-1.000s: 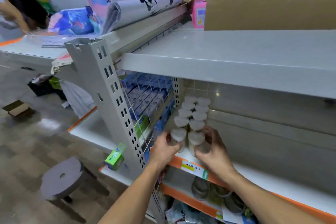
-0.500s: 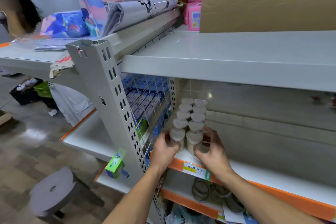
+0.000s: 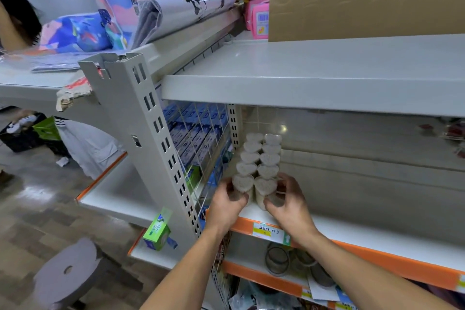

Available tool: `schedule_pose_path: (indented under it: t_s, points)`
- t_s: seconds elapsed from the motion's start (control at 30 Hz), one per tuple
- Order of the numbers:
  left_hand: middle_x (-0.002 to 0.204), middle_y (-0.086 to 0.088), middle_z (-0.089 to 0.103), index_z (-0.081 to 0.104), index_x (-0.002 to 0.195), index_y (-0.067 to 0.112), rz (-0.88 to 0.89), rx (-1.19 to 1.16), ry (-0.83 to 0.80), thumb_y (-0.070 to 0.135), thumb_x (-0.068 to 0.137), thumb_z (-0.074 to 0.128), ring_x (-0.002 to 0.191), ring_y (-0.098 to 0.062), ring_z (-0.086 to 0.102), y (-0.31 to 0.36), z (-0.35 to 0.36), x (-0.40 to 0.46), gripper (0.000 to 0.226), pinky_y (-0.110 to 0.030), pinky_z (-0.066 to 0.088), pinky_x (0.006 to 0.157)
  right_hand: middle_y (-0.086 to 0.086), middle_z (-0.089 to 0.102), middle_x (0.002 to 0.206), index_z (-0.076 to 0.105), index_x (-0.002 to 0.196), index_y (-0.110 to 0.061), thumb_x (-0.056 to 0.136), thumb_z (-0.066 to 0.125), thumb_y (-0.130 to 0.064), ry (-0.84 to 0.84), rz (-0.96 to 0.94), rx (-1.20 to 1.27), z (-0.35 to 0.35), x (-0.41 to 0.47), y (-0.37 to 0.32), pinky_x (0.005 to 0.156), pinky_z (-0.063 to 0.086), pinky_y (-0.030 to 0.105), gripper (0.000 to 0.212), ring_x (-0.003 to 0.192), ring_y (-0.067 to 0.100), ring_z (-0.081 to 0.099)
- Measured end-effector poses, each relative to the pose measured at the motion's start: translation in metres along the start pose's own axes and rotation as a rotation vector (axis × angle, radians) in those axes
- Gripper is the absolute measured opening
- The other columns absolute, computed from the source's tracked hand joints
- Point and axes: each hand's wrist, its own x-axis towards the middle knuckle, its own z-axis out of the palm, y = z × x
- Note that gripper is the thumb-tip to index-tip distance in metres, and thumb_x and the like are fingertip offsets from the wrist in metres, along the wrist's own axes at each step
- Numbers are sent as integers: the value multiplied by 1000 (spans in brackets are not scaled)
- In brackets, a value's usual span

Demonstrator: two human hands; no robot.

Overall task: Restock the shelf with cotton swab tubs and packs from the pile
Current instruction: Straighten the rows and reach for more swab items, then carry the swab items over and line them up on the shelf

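While curled, left hand (image 3: 227,202) fingers grip front-left tub (image 3: 242,184) — right hand (image 3: 289,205) fingers grip front-right tub (image 3: 264,187) on shelf (image 3: 352,231).

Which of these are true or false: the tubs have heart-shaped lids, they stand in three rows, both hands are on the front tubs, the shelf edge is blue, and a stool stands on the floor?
1. The tubs have heart-shaped lids. True.
2. They stand in three rows. False: two rows run front to back.
3. Both hands are on the front tubs. True: the left hand holds the front left tub, the right hand the front right tub.
4. The shelf edge is blue. False: it is orange.
5. A stool stands on the floor. True.
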Motion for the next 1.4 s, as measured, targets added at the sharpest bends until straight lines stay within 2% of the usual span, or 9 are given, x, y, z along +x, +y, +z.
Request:
schedule_pose_path:
  t_s: [0.07,0.23,0.4,0.47,0.73,0.9,1.07,1.2,1.4]
  points:
    - [119,19,62,50,121,41,-17,36,-1,38,74,79,115,-3,59,0,-1,-1,55,-24,47,97,-5,58,111,47,119,-34,77,82,-18,-13,13,12,-1,-1,-3,82,44,6,57,99,-1,59]
    - [124,5,62,49,123,29,-102,96,-5,29,77,79,113,-11,59,-2,-4,-5,56,-29,45,99,0,50,123,40,140,-17,78,79,-23,-84,124,-149,-11,-6,2,84,39,9,73,108,12,52]
    - [131,-6,59,50,135,9,-135,237,17,20,83,72,121,-23,56,11,-6,-10,57,-29,44,99,12,49,131,45,140,-8,85,70,-20,-150,232,-350,-33,-7,5,100,42,28,61,120,25,54]
    - [129,-9,60,50,133,6,-143,314,29,21,86,68,116,-24,57,18,-6,-16,53,-27,44,90,13,51,131,50,136,-9,85,68,-21,-199,276,-416,-44,-4,5,101,41,28,55,122,27,54]
    - [116,-9,61,52,116,10,-169,693,-72,31,85,61,107,-27,59,45,15,-49,38,-31,45,82,11,54,138,54,136,-14,85,65,-32,-463,363,-629,-96,-4,-3,103,43,27,55,127,24,53]
    - [102,-6,70,66,103,16,-92,824,-251,34,83,58,100,-25,65,76,57,-69,28,-30,51,81,7,58,137,54,136,-14,85,63,-35,-496,377,-715,-143,-18,-7,98,45,28,57,124,24,56]
    - [107,-5,69,66,104,20,51,877,-344,31,83,57,102,-25,64,113,106,-87,26,-31,54,84,6,66,109,63,109,-14,80,64,-36,-502,393,-792,-195,-41,-12,76,47,29,36,101,26,63]
    - [104,-6,72,67,100,17,135,890,-395,28,83,57,98,-25,66,141,149,-102,23,-31,53,80,4,64,122,61,125,-17,81,66,-39,-470,434,-794,-239,-66,-10,86,48,29,50,110,24,61]
    - [110,-5,70,67,108,18,235,880,-494,31,84,58,102,-26,65,165,216,-133,28,-34,55,87,1,65,123,63,122,-25,77,68,-45,-465,548,-804,-304,-102,-3,94,50,31,50,111,22,61]
